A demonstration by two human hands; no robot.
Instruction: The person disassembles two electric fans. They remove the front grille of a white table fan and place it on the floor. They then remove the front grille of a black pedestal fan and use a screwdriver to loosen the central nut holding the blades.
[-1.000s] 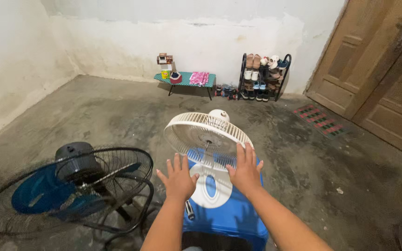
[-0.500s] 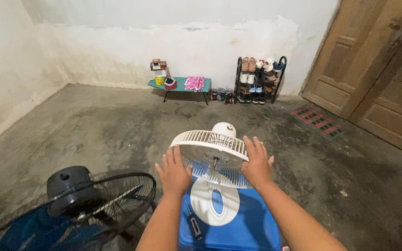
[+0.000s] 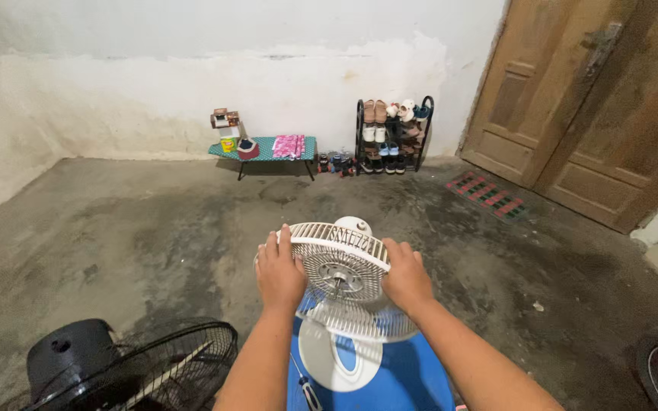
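Both hands, left hand (image 3: 279,272) at nine o'clock and right hand (image 3: 407,276) at three, grip the white fan grille (image 3: 344,285) with closed fingers over the blue worktop (image 3: 413,380).

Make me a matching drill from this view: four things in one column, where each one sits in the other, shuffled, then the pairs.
Things:
1. white fan
2. black fan
3. shoe rack
4. screwdriver

Places:
A. against the far wall
B. on the floor at lower left
C. on the blue stool, beside the white base
D. between the left hand and right hand

Pairs: 1-D, 2-B, 3-A, 4-C
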